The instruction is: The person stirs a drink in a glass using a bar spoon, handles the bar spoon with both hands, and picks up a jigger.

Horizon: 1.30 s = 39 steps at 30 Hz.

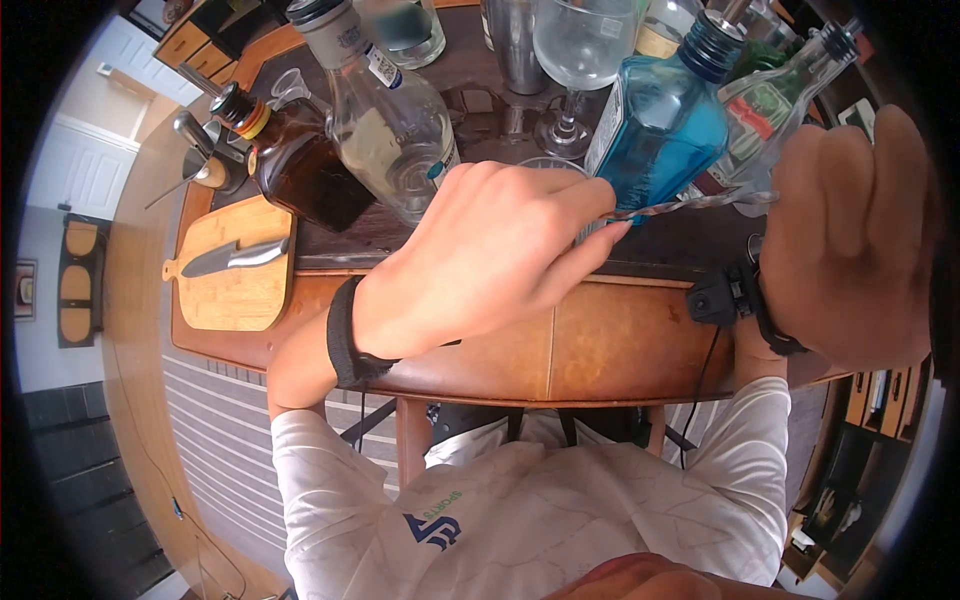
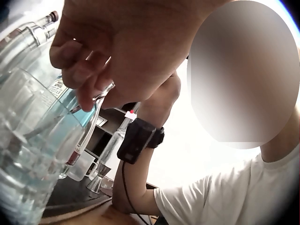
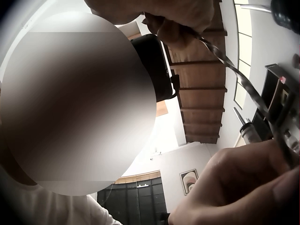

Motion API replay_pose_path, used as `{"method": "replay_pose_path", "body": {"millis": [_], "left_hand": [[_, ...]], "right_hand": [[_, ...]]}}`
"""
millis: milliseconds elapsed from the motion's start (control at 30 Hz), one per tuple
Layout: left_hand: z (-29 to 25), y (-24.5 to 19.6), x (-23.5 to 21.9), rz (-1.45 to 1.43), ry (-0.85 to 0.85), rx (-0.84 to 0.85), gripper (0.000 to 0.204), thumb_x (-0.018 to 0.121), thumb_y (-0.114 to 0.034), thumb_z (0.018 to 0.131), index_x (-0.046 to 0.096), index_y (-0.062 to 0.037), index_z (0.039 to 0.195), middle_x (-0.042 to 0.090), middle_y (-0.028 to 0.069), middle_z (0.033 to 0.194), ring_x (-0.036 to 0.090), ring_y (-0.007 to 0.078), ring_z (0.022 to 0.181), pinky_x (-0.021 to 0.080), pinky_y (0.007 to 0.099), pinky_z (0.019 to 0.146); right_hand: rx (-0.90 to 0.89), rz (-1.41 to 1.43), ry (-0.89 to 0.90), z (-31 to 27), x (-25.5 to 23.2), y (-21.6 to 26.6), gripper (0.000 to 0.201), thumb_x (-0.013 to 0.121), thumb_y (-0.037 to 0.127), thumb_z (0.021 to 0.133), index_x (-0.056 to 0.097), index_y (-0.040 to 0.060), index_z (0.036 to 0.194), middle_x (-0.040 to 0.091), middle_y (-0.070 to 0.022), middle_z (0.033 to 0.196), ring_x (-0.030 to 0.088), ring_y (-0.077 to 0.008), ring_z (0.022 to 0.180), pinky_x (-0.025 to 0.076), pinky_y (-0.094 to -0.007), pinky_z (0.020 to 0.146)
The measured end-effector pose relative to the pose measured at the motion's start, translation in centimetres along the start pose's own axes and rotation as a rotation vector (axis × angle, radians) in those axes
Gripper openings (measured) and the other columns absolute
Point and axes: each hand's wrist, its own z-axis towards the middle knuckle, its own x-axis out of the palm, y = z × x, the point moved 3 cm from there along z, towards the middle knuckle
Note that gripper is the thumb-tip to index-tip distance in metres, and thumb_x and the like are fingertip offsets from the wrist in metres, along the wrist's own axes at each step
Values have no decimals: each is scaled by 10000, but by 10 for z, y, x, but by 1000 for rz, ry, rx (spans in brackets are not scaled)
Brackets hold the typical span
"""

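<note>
A bar spoon with a twisted metal stem (image 1: 690, 203) runs between both hands, close above the table's front edge. My left hand (image 1: 500, 240) pinches the stem between thumb and forefinger, palm down. At its other end the stem meets the curled fingers of my right hand (image 1: 850, 230), which holds it. The spoon's bowl is hidden. A clear cut glass (image 2: 33, 159) stands just below the left hand in the left wrist view, mostly covered by that hand in the head view. Behind the stem rises a blue glass bottle (image 1: 665, 135).
Left of the hands stand a clear bottle (image 1: 390, 130) and a dark amber bottle (image 1: 310, 170) with a pourer. A knife (image 1: 235, 257) lies on a wooden cutting board (image 1: 235, 305). Further back are a stemmed glass (image 1: 585, 45) and a metal shaker (image 1: 518, 50); another clear bottle (image 1: 765, 120) stands right.
</note>
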Motion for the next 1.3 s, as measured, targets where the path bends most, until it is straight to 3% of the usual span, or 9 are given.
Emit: {"method": "replay_pose_path", "body": {"millis": [267,500,1067,1300], "left_hand": [[0,-4,2,-30,17,0,160,747,-141,889,625,-39,873,581,71,609,591,273,513,437,367,476],[-2,-10,6,-116,13,21,166,749,-134,884,622,-31,911,556,68,615,577,268,506,423,373,466],[-4,-8,11,-136,59,-16,280,738,-138,882,622,4,1094,612,105,773,625,353,659,472,431,561],[-3,-7,6,-96,32,-25,269,748,-151,876,643,3,1070,602,102,731,622,341,643,471,422,554]], "right_hand": [[8,-13,-4,2,1,-3,306,410,211,1086,621,-11,1091,604,-73,777,575,-159,707,477,-288,669],[14,-24,-10,0,-18,-5,304,414,211,1085,622,-11,1086,604,-72,774,577,-158,704,479,-287,668],[23,-55,-23,-6,6,9,299,423,208,1083,625,-12,1075,605,-71,765,581,-154,697,485,-283,663],[27,-67,-30,0,7,1,297,427,207,1082,627,-12,1071,606,-70,762,582,-152,694,487,-282,661]]}}
